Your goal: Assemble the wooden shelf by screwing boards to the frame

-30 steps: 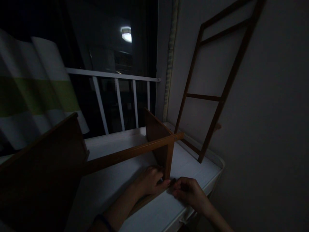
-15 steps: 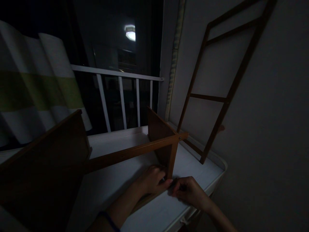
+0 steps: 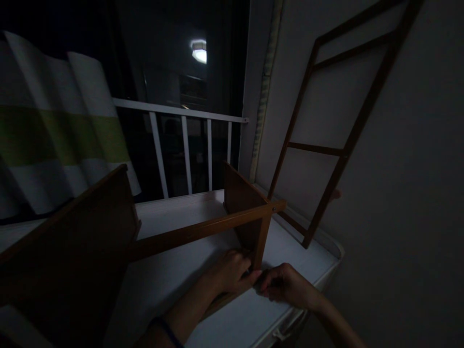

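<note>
A brown wooden furniture frame [image 3: 203, 229] lies on a white tabletop [image 3: 174, 285], with an upright panel [image 3: 241, 203] at its right end and a large dark panel [image 3: 61, 261] at the left. My left hand [image 3: 232, 273] is curled round the foot of the frame's vertical post. My right hand [image 3: 286, 285] pinches at the same joint from the right; what its fingers hold is too dark to name.
A second wooden ladder-like frame [image 3: 326, 140] leans on the wall at the right. Behind the table runs a white railing [image 3: 181, 145] before a dark window. A striped curtain [image 3: 54, 130] hangs at the left. The table's right edge [image 3: 326, 270] is close.
The view has drifted slightly, so everything sits a little further right. Both hands stay at the base of the post with only small finger shifts.
</note>
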Available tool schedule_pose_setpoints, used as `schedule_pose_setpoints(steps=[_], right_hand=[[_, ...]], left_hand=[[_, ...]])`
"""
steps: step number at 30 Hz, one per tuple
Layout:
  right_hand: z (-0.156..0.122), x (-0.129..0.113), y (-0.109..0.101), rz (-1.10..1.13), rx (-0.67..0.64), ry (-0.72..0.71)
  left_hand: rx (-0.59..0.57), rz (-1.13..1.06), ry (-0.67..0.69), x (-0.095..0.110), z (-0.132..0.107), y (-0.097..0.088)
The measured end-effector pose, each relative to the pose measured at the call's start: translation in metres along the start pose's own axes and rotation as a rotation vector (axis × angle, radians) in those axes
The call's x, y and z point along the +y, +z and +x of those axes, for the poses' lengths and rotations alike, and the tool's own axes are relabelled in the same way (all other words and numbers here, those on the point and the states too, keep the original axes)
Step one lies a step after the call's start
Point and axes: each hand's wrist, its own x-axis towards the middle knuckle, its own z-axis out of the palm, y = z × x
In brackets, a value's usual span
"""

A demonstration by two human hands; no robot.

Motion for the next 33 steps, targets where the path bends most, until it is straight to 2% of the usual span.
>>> schedule_pose_setpoints(steps=[6,12,15,23,33], right_hand=[[0.000,-0.004,-0.002,-0.125,0.025,-0.027],[0.001,-0.013,0.001,-0.447,0.129,-0.129],[-0.001,-0.015,0.004,-0.534,0.154,-0.172],[-0.005,-0.011,0.011,-0.523,0.158,-0.204],[-0.003,0.002,0.015,-0.517,0.231,-0.271]], left_hand=[[0.008,0.062,0.038,0.000,0.000,0.000],[-0.006,0.061,0.017,0.000,-0.001,0.000],[-0.018,0.050,0.024,0.001,-0.002,0.000],[-0.009,0.091,0.053,0.004,0.000,-0.006],[-0.035,0.158,0.026,0.006,0.000,-0.005]])
